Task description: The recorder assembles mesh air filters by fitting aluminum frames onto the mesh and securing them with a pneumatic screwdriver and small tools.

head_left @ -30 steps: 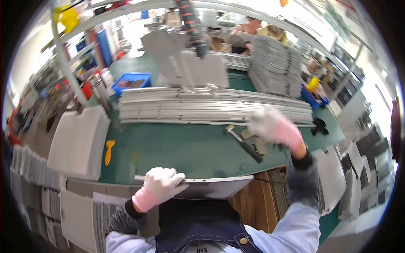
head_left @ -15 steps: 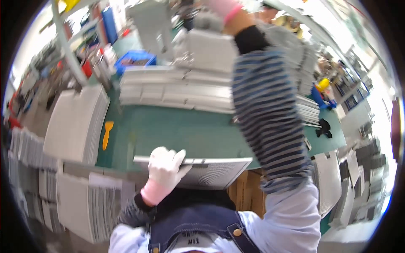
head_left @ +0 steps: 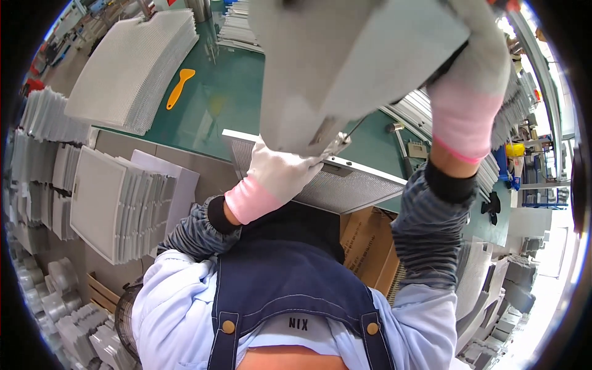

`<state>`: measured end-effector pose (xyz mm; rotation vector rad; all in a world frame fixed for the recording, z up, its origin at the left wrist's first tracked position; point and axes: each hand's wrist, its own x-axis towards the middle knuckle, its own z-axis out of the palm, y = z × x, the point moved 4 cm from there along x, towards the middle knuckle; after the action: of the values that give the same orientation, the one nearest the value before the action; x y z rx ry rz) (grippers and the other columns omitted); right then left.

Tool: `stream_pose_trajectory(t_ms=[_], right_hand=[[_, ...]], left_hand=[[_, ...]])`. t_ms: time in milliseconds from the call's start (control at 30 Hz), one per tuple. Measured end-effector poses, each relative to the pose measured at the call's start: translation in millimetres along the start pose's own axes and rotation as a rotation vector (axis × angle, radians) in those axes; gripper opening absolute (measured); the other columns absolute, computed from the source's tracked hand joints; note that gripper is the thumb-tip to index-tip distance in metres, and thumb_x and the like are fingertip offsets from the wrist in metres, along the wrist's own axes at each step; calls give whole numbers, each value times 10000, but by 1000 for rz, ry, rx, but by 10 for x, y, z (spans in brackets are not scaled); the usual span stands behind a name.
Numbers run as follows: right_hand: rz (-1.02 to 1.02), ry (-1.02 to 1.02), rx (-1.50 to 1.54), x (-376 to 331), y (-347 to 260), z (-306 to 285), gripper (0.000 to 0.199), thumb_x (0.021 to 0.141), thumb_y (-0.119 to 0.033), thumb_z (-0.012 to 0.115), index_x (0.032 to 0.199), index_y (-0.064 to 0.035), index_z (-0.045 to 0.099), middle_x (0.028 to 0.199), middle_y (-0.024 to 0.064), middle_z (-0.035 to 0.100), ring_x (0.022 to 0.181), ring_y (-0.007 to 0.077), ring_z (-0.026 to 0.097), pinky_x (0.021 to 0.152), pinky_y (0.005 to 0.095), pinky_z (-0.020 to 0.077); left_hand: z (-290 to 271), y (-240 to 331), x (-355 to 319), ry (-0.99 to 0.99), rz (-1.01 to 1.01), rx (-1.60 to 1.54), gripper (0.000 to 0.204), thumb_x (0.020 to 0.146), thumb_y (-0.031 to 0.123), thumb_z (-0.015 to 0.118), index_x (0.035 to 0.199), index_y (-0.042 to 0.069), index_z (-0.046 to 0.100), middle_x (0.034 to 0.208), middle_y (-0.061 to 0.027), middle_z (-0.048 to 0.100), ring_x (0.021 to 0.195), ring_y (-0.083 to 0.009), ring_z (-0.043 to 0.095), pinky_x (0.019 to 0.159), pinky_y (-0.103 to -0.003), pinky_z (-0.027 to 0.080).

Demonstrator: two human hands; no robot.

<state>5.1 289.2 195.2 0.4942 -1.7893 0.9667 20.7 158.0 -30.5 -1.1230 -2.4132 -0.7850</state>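
Note:
My left hand (head_left: 277, 176) in a white and pink glove is closed over the upper edge of a framed metal mesh panel (head_left: 364, 188). The panel stands tilted at the table's front edge, against my apron. My right hand (head_left: 472, 80), gloved alike, is wrapped round a big grey tool (head_left: 308, 68) close to the camera. Its narrow metal nose points down at the panel's top rail, beside my left fingers. Whether the nose touches the rail I cannot tell. A dark recessed piece (head_left: 338, 169) shows in the panel just below the rail.
A stack of mesh panels (head_left: 132, 68) and a yellow scraper (head_left: 180, 89) lie on the green table (head_left: 216, 114) at the left. More panels (head_left: 117, 203) stand lower left. A cardboard box (head_left: 370, 240) sits below the table edge; a black object (head_left: 491, 208) lies at the right.
My right hand, reaching far up before, has come down and back with the grey tool in it. My left hand still grips the panel. The view has tilted downward.

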Motion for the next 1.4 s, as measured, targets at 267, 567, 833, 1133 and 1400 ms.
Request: stream_pose_trajectory(t_ms=[267,567,833,1133,1400], right_hand=[[353,-51,220,-125,117,-130,259,944,-155,535,1098,45,588,714,28,574,619,90,533,600,225,421],[-129,-179,-282,-286,549,-361,369,909,-108,625,1248,24,568,1058,95,661,943,171,643,843,274,503],[87,-200,79,-463,707,-242,318,903,-166,614,1168,7,588,933,65,666,843,163,652,763,282,514],[466,34,770,-706,727,-101,137,860,-106,658,962,-18,634,838,6,653,694,100,614,659,250,489],[379,43,559,-623,465,18,180,853,-74,649,1010,14,630,840,11,640,708,87,588,668,245,475]], left_hand=[[-61,60,59,-103,116,104,199,820,190,619,994,211,713,940,14,653,915,-237,608,934,-479,401],[93,15,101,-29,-21,-23,358,733,347,742,1045,177,699,1073,-49,622,1092,-317,501,960,-462,383],[233,-100,46,-3,-203,-283,412,700,399,763,1004,134,677,974,-66,620,1041,-332,489,895,-432,406],[147,-63,113,129,5,-173,366,690,397,759,934,141,663,885,-65,609,924,-281,551,917,-425,370],[228,-91,38,129,-18,-165,382,678,399,775,987,190,691,940,-41,620,974,-277,550,928,-437,372]])
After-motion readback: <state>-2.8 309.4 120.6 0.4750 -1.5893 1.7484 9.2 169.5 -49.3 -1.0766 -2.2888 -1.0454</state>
